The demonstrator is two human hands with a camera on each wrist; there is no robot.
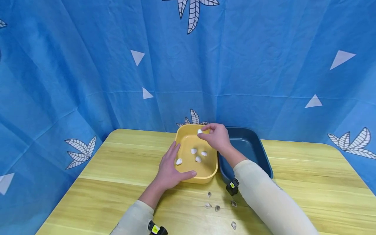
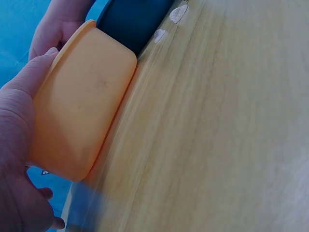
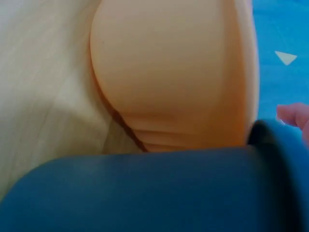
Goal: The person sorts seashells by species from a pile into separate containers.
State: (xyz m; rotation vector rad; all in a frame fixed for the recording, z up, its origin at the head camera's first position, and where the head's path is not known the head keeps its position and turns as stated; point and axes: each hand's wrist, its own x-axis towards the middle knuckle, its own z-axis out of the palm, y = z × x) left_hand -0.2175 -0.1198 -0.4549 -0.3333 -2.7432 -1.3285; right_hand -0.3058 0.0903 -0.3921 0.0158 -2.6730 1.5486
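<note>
Yellow tub (image 1: 187, 142) and dark blue tub (image 1: 246, 143) are sitting just beside each other on the wood-grained bench (image 1: 123, 166). Four white shells (image 1: 198, 159) are lying loose on the yellow tub's floor, and a fifth white shell (image 1: 200, 131) is hanging over its far end, where the right hand (image 1: 218, 134) is pinching it between thumb and finger. Opened wide, the left hand (image 1: 170, 169) is bracing the near left corner of the yellow tub, its thumb reaching over the near rim, and is holding no shell.

Judging by how things are lying, the work is standing roughly midway: every white shell in view is lying in or hanging above the yellow tub, while five greyish shells (image 1: 217, 208) are lying scattered on the bench in front of the tubs. Whether the pinched shell is going in or coming out, a single moment is not telling.

The right forearm (image 1: 235, 156) is covering part of the blue tub's inside, so anything beneath it is going unseen. The left wrist view is catching mostly the yellow tub's outer wall; the right wrist view is showing tub walls and only a little of the fingers, leaving the pinch hard to make out there.
</note>
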